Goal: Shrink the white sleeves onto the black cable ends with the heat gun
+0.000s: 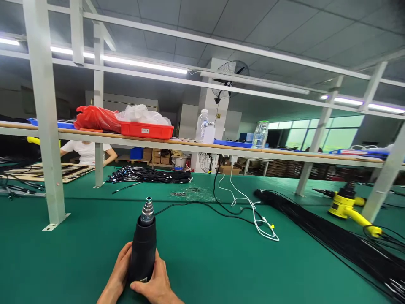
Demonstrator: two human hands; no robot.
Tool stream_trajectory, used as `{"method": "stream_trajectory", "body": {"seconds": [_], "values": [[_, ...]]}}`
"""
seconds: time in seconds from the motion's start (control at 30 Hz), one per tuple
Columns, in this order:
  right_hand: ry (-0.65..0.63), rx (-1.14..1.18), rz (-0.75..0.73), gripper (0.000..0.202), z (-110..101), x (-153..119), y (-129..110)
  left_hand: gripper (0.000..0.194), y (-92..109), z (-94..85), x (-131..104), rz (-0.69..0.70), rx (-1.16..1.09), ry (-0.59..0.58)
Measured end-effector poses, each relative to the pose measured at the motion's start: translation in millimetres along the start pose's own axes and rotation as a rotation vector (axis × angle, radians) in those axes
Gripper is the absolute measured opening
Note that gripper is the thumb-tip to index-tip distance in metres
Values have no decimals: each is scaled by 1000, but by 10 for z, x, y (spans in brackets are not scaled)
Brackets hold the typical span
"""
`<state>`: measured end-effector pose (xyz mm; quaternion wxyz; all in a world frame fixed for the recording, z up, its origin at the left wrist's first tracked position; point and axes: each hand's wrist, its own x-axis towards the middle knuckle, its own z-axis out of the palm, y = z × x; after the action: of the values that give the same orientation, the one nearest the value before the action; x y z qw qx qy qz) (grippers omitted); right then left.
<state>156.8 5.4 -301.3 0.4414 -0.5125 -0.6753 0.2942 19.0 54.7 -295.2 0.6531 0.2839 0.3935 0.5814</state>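
A black heat gun [143,249] with a stepped metal nozzle stands nozzle-up at the lower middle of the head view. My left hand [122,270] wraps its left side, with the fingertips hidden behind the body. From the right, my right hand [158,280] grips the same tool, its thumb lying across the lower front. The lower end of the heat gun is cut off or hidden. A black cord [196,202] runs behind it to the right over the green table [215,257].
A bundle of black cables [148,174] lies beyond the tool. A long black cable bundle [303,228] and a yellow heat gun [346,204] lie right. White cables [253,211] hang from the shelf [190,145], which bears a red bin [147,130]. A person [87,153] sits across.
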Motion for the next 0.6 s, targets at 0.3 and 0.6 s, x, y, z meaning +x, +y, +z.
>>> {"method": "stream_trajectory", "body": {"seconds": [0.3, 0.6], "values": [[204, -40, 191, 95, -752, -122, 238, 19, 74, 16, 10, -21, -103, -46], [546, -66, 245, 68, -2441, -496, 841, 10, 2, 46, 61, -9, -142, -56]]}}
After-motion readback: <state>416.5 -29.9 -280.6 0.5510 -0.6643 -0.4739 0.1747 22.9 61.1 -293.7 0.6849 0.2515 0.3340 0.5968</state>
